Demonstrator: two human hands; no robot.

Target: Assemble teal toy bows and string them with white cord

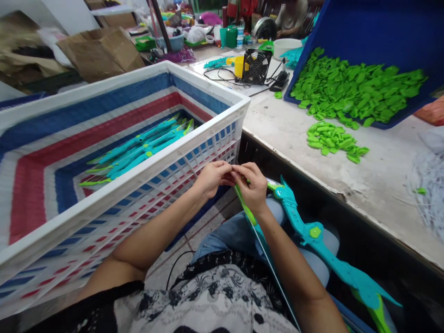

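My left hand [212,177] and my right hand [254,185] meet over my lap, fingertips pinched together at the green tip of a teal toy bow [305,231]. The bow lies across my knees and runs down to the lower right, with a thin string [267,254] stretched along my right forearm. A white slatted crate [145,171], lined with a blue, red and white striped bag, stands just left of my hands and holds several finished teal bows [138,150].
A worn workbench [347,166] runs along the right, with a loose heap of green plastic pieces [333,139] and a tilted blue bin [378,27] spilling more. A small black fan [256,66], cables, cups and cardboard boxes [100,51] stand behind. Another person sits at the far back.
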